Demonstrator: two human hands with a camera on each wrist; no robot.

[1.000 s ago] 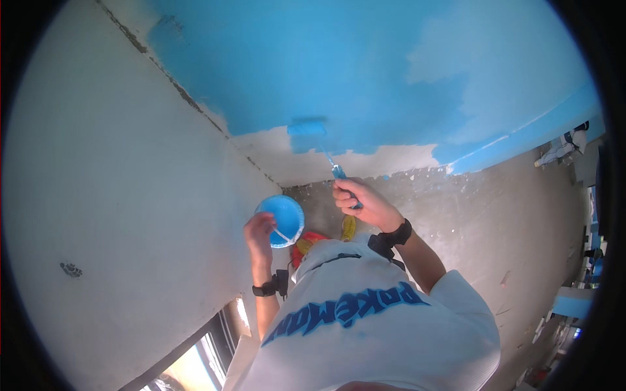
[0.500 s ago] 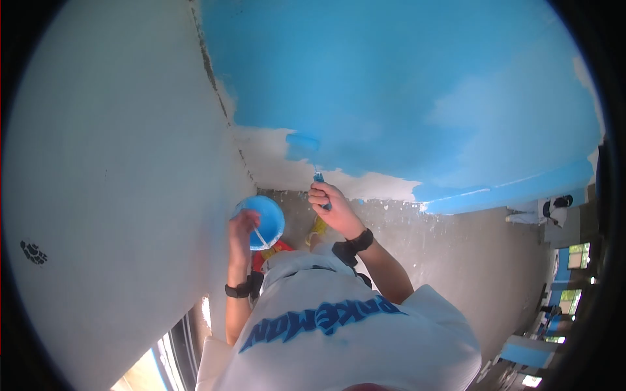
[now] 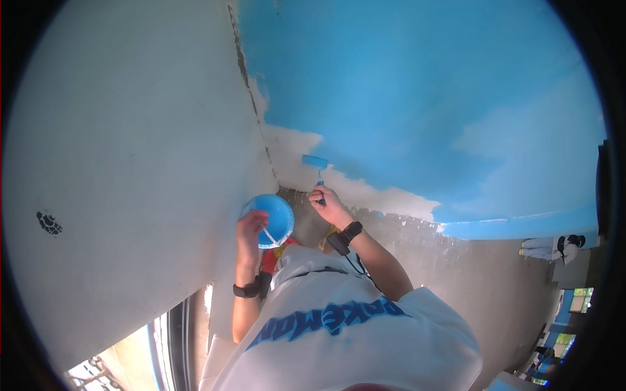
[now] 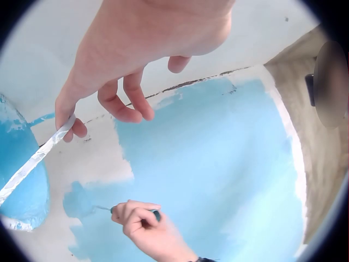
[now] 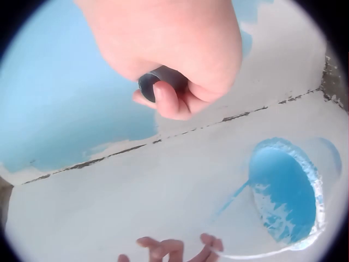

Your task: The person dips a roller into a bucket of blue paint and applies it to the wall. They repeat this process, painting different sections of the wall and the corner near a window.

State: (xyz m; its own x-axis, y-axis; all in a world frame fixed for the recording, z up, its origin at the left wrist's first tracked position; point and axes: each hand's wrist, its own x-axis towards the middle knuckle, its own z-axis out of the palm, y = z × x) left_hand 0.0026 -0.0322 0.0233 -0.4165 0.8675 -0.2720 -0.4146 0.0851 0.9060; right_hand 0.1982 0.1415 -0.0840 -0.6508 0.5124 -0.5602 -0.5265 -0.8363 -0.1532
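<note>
My right hand (image 3: 329, 206) grips the handle of a small paint roller (image 3: 315, 161). The roller's blue head overlaps the pale strip low on the wall, at the edge of the blue paint. In the right wrist view, the dark end of the roller handle (image 5: 150, 85) sticks out of the curled fingers. My left hand (image 3: 249, 233) holds a blue paint bucket (image 3: 277, 218) by its white handle (image 4: 34, 162), which hangs on curled fingers at one side of the hand. Its other fingers (image 4: 136, 101) are loosely bent. White and blue paint coats the bucket's rim and inside.
A partly blue wall (image 3: 404, 98) meets a pale wall (image 3: 130, 143) at a rough, dark-cracked corner on the left. The grey floor (image 3: 450, 280) has paint specks along the wall's base. Another person (image 3: 554, 249) is far off at the right. A window (image 3: 156, 345) shows lower left.
The roller has moved down the wall, off the blue area onto the pale strip near the floor. The left hand still holds the bucket. The head view has turned.
</note>
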